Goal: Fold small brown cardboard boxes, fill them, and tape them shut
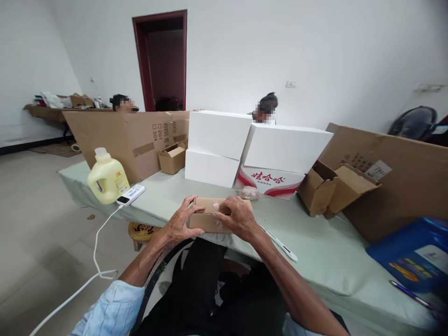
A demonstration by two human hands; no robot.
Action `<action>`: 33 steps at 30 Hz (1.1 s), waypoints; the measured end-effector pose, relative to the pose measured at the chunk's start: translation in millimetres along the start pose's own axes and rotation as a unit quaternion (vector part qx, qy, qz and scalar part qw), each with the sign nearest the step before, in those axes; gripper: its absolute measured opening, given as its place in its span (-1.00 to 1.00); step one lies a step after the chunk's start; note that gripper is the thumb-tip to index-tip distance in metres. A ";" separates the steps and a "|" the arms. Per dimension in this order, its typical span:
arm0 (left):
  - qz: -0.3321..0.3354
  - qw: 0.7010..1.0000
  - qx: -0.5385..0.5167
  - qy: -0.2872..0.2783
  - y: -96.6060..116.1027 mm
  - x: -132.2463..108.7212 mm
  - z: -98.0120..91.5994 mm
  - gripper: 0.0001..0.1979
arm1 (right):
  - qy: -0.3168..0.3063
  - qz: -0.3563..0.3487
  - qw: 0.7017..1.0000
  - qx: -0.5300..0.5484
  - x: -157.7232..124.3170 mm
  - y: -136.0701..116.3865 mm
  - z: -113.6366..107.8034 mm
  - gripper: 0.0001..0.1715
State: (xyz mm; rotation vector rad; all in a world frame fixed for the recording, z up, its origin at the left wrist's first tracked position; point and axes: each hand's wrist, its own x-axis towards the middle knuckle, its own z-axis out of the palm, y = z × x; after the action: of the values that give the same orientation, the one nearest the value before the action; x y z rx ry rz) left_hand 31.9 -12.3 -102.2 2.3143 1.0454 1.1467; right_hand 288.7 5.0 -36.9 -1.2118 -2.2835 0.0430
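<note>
A small closed cardboard box (206, 213) with clear tape on it rests at the near edge of the cloth-covered table (315, 242). My left hand (180, 220) grips its left end, fingers curled round the side. My right hand (237, 217) lies over its right part, fingers pressed on the top and front. A white pen (280, 243) lies on the table just right of my right wrist. A roll of clear tape (248, 192) sits just behind the box.
Two stacked white boxes (217, 147) and a third white box (285, 147) on a red-printed carton stand behind. Open small cartons (172, 157) (332, 189), large cardboard sheets (129, 135), a yellow detergent bottle (105, 177), a power bank with cable (130, 194) and a blue bin (416, 254) surround them. Two people sit beyond.
</note>
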 end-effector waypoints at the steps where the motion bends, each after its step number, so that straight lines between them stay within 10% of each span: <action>1: -0.001 1.000 -0.002 0.000 -0.3 0.1 0.4 -0.33 | -0.007 0.008 0.999 0.034 2.1 1.1 2.0 -0.73; 10: 0.047 0.998 -0.009 0.028 -7.4 -3.2 4.6 -0.17 | -0.023 0.021 0.959 0.282 3.0 -4.4 -8.1 -0.72; 26: 0.017 0.996 0.090 -0.021 0.0 8.8 -12.1 -0.39 | 0.075 -0.055 0.952 0.292 -25.4 -17.4 -13.2 -0.73; 33: -0.012 0.998 0.053 -0.020 -3.1 9.5 -13.7 -0.40 | 0.143 0.024 0.935 0.323 -29.1 -10.8 -17.0 -0.68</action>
State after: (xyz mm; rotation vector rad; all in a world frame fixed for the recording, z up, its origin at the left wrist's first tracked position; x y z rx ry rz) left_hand 23.4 -3.3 -90.6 2.3893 1.1410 1.0559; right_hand 301.6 -27.7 -32.7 -0.8518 -1.7701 0.5542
